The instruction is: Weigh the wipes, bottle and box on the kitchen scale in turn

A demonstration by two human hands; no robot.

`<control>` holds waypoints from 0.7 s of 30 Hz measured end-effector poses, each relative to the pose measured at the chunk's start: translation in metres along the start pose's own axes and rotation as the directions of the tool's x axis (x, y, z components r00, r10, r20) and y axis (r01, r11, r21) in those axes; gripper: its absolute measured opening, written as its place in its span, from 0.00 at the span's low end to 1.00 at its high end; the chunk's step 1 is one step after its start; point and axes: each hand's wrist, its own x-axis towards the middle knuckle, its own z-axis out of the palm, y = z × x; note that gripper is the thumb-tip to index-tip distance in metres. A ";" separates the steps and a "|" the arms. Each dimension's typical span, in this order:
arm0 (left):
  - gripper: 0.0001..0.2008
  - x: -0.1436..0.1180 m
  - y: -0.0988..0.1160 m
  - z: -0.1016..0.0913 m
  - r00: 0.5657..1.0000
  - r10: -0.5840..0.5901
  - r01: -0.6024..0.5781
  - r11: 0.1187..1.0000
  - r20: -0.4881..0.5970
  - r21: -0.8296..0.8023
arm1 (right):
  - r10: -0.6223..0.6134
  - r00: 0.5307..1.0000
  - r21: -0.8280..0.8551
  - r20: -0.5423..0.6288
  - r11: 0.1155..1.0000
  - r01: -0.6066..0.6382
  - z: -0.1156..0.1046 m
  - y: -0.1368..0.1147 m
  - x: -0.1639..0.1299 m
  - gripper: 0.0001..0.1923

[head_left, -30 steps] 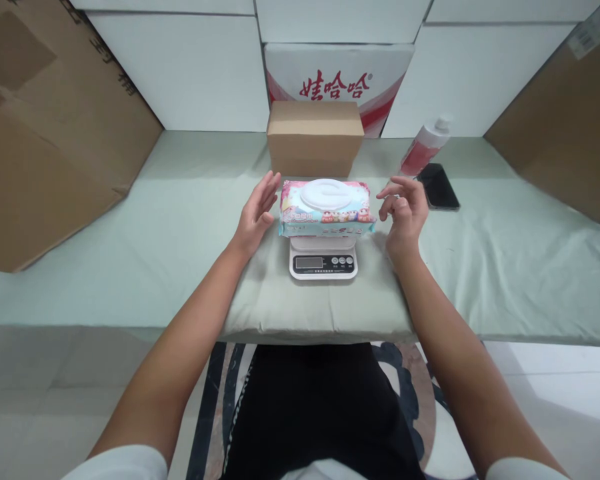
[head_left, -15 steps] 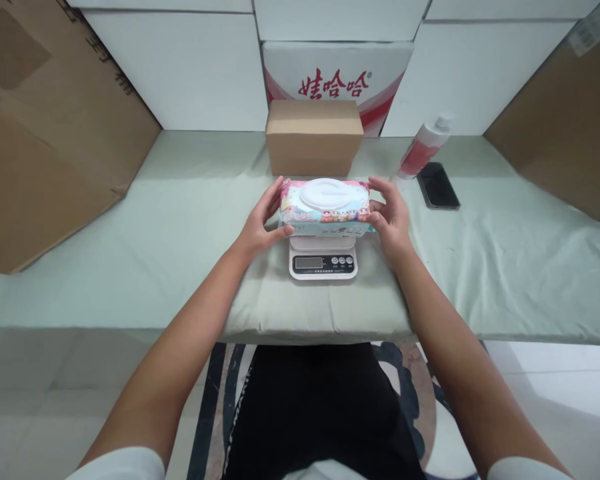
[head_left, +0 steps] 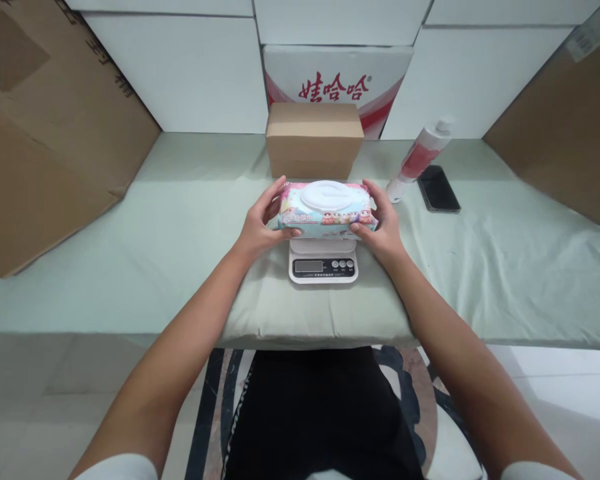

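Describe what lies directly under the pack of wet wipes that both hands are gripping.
Under the wipes pack, gripped at its ends by the left hand and right hand, sits a white kitchen scale. Its display and buttons show; the weighing platform is mostly covered.

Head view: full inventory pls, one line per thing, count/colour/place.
wipes pack: 1, pink and pale blue with white lid, on or just over the scale, held at both ends
scale: 1, white with dark panel, front centre of the table
small carton: 1, brown, behind the scale
printed box: 1, white with red lettering, at the back wall
bottle: 1, white and red, lying right of the carton
phone: 1, black, flat beside the bottle
cardboard sheets: 2, brown, leaning far left and far right
table cloth: 1, pale green, covers the table
left hand: grip on the pack's left end
right hand: grip on the pack's right end
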 end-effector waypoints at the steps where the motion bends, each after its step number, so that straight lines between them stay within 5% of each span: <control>1: 0.63 0.001 0.002 0.001 1.000 0.001 -0.001 1.000 -0.010 -0.009 | -0.005 1.000 0.004 -0.023 1.000 0.005 0.001 -0.002 0.000 0.54; 5: 0.62 0.007 0.020 0.011 0.997 0.074 -0.074 0.997 0.008 -0.011 | -0.034 0.996 -0.044 -0.083 0.999 0.030 -0.014 -0.022 -0.001 0.52; 10: 0.63 0.039 0.065 0.050 0.965 0.160 -0.180 0.981 0.209 0.079 | -0.096 0.979 -0.104 -0.178 0.991 0.078 -0.081 -0.041 -0.027 0.52; 16: 0.56 0.091 0.081 0.149 0.828 0.101 -0.209 0.969 0.551 0.135 | 0.105 0.918 -0.209 -0.382 0.958 -0.196 -0.179 -0.016 -0.092 0.56; 21: 0.52 0.105 0.072 0.231 0.777 -0.063 -0.068 0.981 0.626 0.183 | 0.225 0.842 -0.306 -0.491 0.860 -0.408 -0.229 0.004 -0.130 0.47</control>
